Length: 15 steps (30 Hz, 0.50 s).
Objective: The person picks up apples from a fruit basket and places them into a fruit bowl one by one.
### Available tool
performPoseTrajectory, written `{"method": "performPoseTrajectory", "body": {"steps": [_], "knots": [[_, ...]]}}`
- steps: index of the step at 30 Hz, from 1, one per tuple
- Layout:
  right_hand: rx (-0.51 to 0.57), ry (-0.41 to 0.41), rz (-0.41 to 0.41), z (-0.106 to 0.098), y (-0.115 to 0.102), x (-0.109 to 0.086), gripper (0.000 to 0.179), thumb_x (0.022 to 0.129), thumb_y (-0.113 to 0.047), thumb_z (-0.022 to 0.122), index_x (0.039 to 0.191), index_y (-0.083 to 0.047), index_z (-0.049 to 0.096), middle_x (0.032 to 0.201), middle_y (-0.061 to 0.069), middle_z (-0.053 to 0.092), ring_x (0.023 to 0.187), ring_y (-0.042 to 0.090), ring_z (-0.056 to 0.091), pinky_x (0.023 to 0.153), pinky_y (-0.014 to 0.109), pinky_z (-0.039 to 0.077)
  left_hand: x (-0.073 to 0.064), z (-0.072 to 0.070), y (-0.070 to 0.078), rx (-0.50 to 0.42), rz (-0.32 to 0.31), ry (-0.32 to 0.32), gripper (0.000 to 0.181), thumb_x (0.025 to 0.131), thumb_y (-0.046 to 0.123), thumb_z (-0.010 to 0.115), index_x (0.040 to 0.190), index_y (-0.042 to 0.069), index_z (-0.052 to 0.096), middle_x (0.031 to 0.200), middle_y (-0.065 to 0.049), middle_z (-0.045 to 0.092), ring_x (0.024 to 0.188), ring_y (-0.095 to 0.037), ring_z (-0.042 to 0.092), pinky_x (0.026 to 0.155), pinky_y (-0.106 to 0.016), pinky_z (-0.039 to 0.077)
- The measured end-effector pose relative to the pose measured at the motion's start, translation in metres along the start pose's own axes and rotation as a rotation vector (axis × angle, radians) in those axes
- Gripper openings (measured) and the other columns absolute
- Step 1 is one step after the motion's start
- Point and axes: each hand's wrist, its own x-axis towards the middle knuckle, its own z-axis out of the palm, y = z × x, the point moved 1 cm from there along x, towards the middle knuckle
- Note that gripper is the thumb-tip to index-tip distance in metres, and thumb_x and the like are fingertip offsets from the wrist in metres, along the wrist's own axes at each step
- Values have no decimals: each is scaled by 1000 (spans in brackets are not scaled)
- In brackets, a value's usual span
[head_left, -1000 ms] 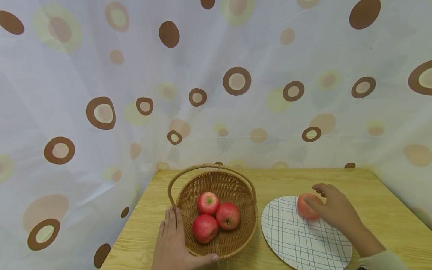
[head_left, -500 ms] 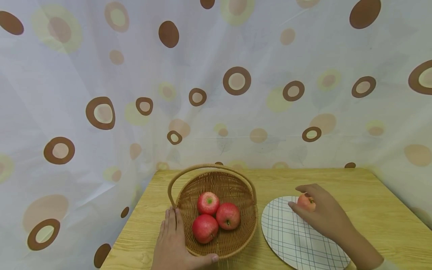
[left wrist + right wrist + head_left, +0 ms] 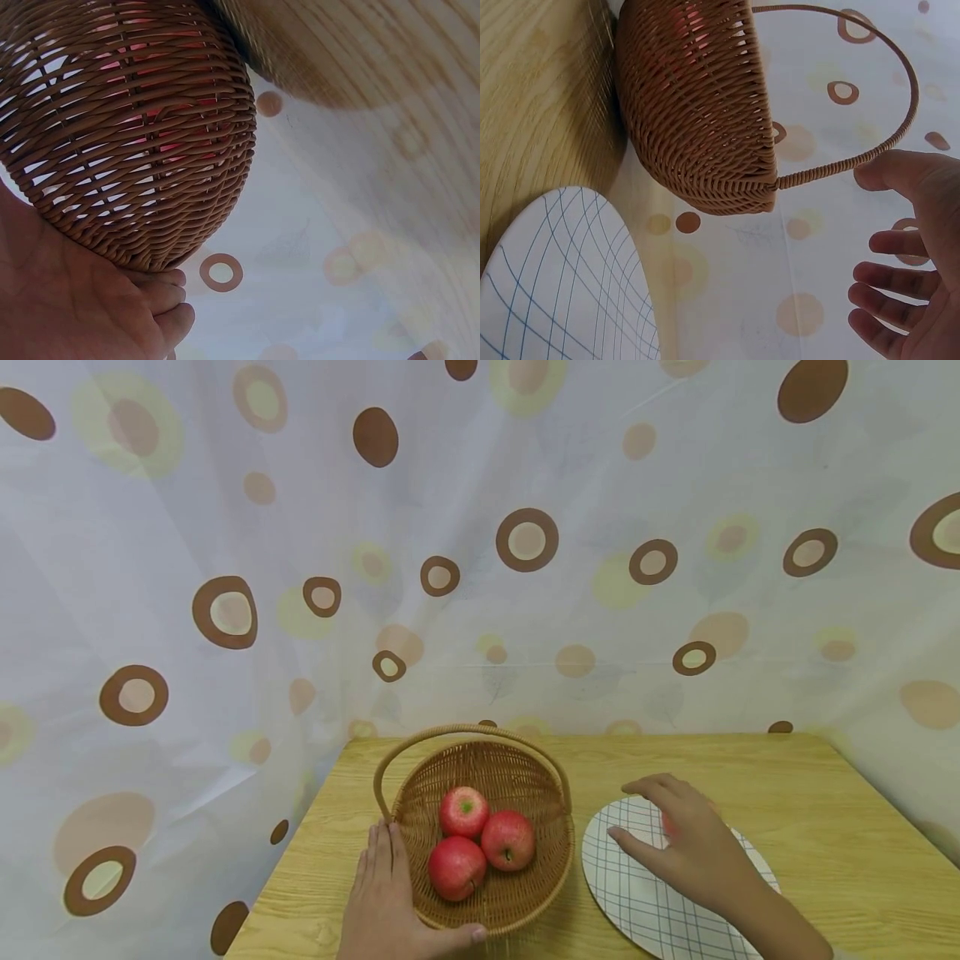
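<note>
A wicker basket [image 3: 551, 885] with an arched handle holds three red apples: a back apple [image 3: 462, 811], a front apple [image 3: 457, 868] and a right apple [image 3: 508, 841]. My left hand [image 3: 390, 893] rests along the basket's left side, fingers straight and thumb at the near rim. Over the round plate [image 3: 618, 893], white with blue grid lines, my right hand [image 3: 690, 852] hangs with thumb and fingers spread apart and nothing held. Behind that hand a fourth apple [image 3: 667, 824] on the plate shows only in part. The right wrist view has the spread fingers [image 3: 889, 292] apart from the basket.
Everything stands on a light wooden table [image 3: 847, 827]. A pale curtain [image 3: 480, 610] printed with brown and yellow circles hangs behind the table and along its sides. The plate lies a short way right of the basket.
My right hand has moved left from the apple on the plate, now covering most of it in the head view. The left hand, the basket and its apples stay put.
</note>
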Motion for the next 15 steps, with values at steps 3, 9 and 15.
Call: {"method": "performPoseTrajectory", "body": {"steps": [3, 9, 15], "knots": [[21, -8, -14, 2, -6, 0, 47, 80, -26, 94, 122, -19, 73, 121, -10, 70, 113, 17, 67, 91, 47, 57, -1, 0, 0, 7, 8, 12, 168, 51, 103, 69, 166, -8, 17, 176, -29, 9, 164, -45, 14, 130, -61, 27], [56, -44, -9, 5, -20, -1, 53, 82, -28, 93, 129, -20, 71, 128, -10, 69, 117, 16, 66, 93, 44, 57, -3, 2, -1, 22, 46, 70, 166, 51, 105, 67, 165, -8, 23, 175, -30, 15, 163, -45, 19, 128, -61, 30], [70, -46, -61, 13, -30, -2, 59, 78, -26, 96, 131, -20, 70, 129, -11, 68, 118, 15, 67, 92, 42, 61, -3, 3, -1, 30, 43, 70, 166, 52, 105, 67, 165, -8, 23, 175, -30, 14, 164, -45, 18, 129, -60, 30]]}}
